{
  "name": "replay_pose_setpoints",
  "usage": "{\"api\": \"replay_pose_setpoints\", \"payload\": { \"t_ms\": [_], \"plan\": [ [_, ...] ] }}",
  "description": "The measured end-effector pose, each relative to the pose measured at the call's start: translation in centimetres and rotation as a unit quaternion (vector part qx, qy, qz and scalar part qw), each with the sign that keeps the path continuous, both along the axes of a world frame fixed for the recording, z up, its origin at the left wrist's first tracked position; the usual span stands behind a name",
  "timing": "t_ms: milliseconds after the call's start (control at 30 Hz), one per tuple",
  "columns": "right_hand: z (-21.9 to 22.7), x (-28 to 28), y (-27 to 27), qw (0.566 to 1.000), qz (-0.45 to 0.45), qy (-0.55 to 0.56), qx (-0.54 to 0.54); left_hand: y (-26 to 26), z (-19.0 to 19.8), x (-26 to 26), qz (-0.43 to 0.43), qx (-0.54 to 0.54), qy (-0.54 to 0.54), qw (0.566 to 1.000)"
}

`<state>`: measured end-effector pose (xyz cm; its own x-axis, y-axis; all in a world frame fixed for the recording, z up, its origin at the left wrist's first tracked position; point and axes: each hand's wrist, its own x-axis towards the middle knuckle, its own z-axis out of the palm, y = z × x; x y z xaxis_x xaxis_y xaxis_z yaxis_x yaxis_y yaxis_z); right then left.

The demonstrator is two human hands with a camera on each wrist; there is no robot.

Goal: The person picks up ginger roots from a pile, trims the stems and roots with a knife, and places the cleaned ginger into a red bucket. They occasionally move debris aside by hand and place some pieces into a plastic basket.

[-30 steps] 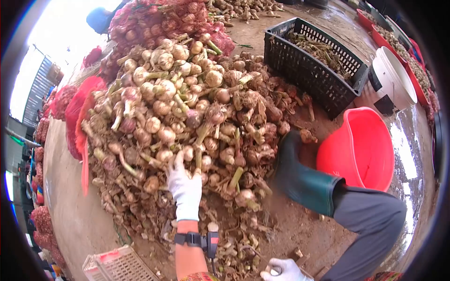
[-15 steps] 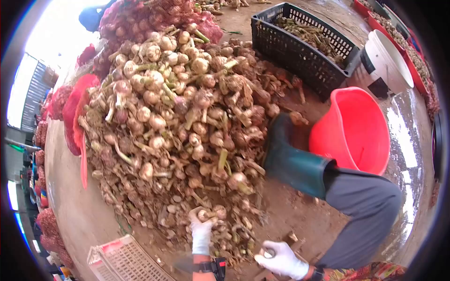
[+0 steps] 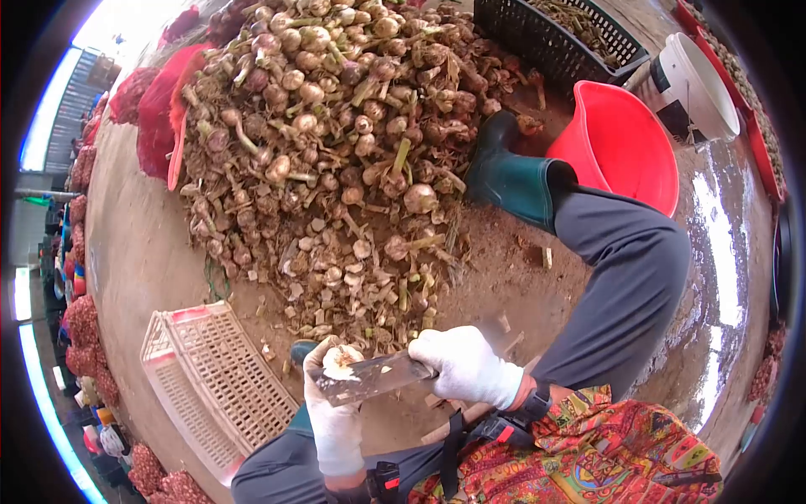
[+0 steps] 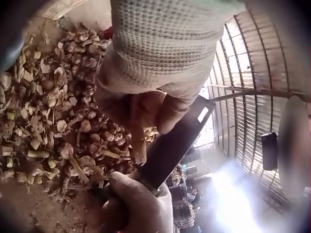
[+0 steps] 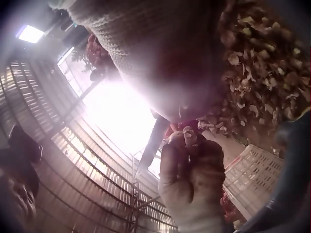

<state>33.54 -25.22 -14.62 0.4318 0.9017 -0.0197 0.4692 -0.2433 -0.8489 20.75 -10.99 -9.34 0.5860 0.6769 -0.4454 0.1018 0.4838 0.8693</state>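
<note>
My gloved left hand (image 3: 334, 424) holds a garlic bulb (image 3: 340, 359) low in the head view, with its pale side up. My gloved right hand (image 3: 470, 365) grips a knife (image 3: 378, 378) by its handle. The broad dark blade reaches leftward and overlaps the bulb at the left fingers. In the left wrist view, the garlic's stem (image 4: 139, 148) sticks out below the left hand (image 4: 160, 63), beside the blade (image 4: 170, 145). Ahead of both hands spreads a big heap of garlic (image 3: 336, 126), with cut stem pieces (image 3: 369, 286) scattered at its near edge.
A pale slatted crate (image 3: 227, 370) stands to the left. At the right are a red tub (image 3: 621, 151), a white bucket (image 3: 701, 92) and a black crate (image 3: 546, 42) of stems. A green boot (image 3: 512, 181) rests beside the heap, and a red net bag (image 3: 159, 118) lies left of it.
My left hand has come back from the heap with a garlic bulb. The right hand has brought the knife up to it. The head view has tilted down.
</note>
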Motion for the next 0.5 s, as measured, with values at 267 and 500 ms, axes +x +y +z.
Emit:
{"api": "replay_pose_setpoints", "payload": {
  "t_ms": [267,500],
  "plan": [
    [0.0,-1.9,-0.3,0.997,0.073,-0.015,-0.034,-0.5,-0.6,-2.4,-0.006,0.063,0.061,0.996],
    [-0.7,-2.1,0.1,0.996,0.075,-0.016,-0.054,-0.5,-2.3,-2.7,0.004,0.084,0.079,0.993]
  ]
}}
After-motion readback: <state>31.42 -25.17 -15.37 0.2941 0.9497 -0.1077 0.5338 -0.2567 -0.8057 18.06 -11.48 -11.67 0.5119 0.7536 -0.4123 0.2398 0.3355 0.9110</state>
